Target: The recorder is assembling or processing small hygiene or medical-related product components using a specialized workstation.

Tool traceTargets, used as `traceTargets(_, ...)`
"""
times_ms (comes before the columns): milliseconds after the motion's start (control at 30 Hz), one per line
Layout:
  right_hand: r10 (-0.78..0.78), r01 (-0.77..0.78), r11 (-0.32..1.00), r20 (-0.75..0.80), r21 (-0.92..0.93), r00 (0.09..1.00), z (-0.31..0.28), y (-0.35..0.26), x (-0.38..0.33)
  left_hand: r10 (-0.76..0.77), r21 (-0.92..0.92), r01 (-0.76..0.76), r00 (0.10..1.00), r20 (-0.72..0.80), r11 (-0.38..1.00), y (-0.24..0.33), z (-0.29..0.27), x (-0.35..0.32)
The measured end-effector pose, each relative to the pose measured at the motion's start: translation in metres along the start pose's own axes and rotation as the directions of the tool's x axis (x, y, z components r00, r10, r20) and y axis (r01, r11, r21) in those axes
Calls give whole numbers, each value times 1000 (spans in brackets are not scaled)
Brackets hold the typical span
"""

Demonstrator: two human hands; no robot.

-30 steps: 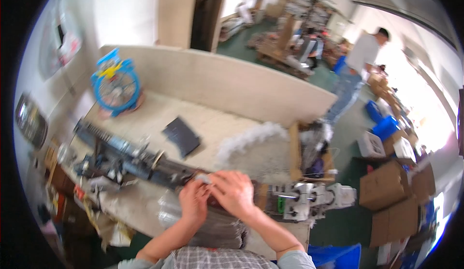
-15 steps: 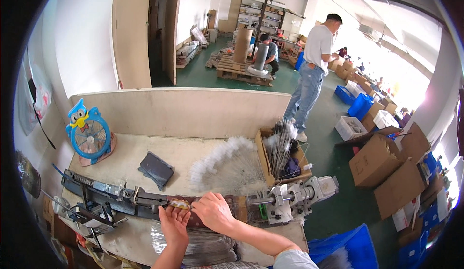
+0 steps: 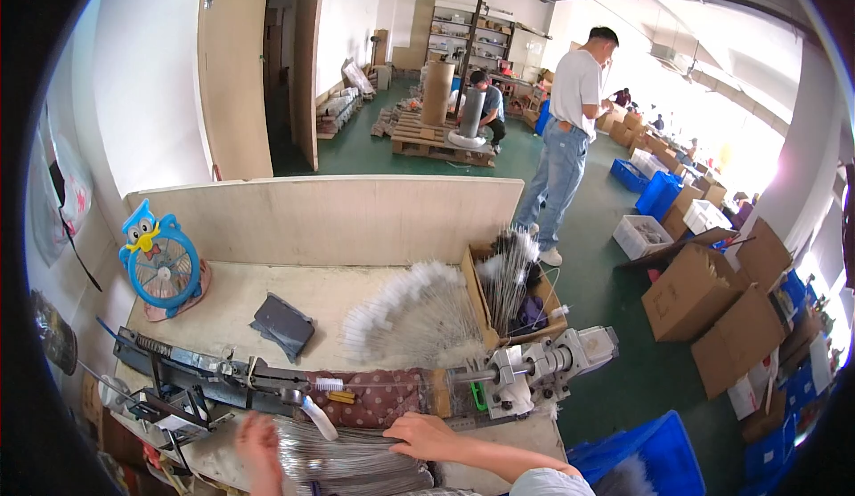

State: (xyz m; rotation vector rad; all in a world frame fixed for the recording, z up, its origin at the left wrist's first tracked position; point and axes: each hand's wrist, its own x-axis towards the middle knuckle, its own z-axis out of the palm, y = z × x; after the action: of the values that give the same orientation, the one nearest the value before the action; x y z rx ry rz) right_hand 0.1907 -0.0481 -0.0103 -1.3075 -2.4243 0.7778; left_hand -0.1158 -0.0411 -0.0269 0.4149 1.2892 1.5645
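Okay, nearest first: wire bundle (image 3: 352, 462) on our side of the tabletop (image 3: 485, 460). Left hand (image 3: 258, 447) is just left of it, blurred; we can't tell its grip. Right hand (image 3: 423, 436) is at the bundle's right part, fingers bent, grip unclear too. Risk: we catch loose wires and scatter them, or a quick left swing knocks the white handle (image 3: 319, 418) by the spotted cloth (image 3: 383, 391). Clamp machine (image 3: 525, 376) crowds the right edge. Farther back, open room between dark flat piece (image 3: 283, 325) and back panel (image 3: 338, 220).
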Motion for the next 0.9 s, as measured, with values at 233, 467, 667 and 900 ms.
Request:
traceTargets(233, 120, -111, 990, 111, -85, 987, 7, -2, 9, 169, -283, -218, 967, -188, 934, -18, -261, 109)
traceTargets(467, 128, -124, 990, 64, -70, 990, 6, -4, 14, 205, -40, -290, 763, -613, 956, 36, -158, 46)
traceTargets(667, 149, -140, 986, 100, -93, 984, 9, 0, 10, 168, 8, -189, 854, -493, 982, -1, -162, 55)
traceTargets(900, 143, -141, 989, 47, -46, 989, 7, 6, 4, -286, -289, 302, 953, 99, 908, -22, -8, -3)
